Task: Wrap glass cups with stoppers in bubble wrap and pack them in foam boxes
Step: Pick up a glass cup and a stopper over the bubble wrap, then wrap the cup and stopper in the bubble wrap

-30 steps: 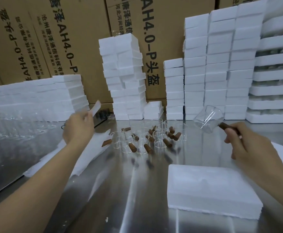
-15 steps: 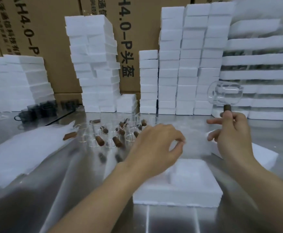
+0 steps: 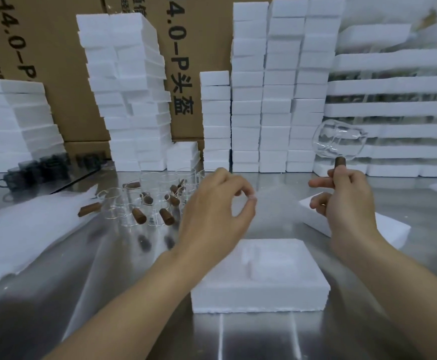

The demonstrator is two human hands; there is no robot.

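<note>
Our right hand (image 3: 347,201) grips a clear, round-bodied glass cup (image 3: 339,141) by its brown stopper (image 3: 340,162). The fingers curl round the stopper, and the cup is raised on its side above the right part of the worktop (image 3: 108,307). Our left hand (image 3: 214,211) pinches a thin, hazy sheet of wrap (image 3: 274,206) between thumb and forefinger, near the cup but apart from it. Below, an open white foam box (image 3: 259,289) with a squared recess sits near the front edge, bare steel around it. More cups (image 3: 144,203) with stoppers cluster to the left, beside a soft pile of wrap (image 3: 25,229). Grainy foam stacks (image 3: 277,87) wall the back edge.
</note>
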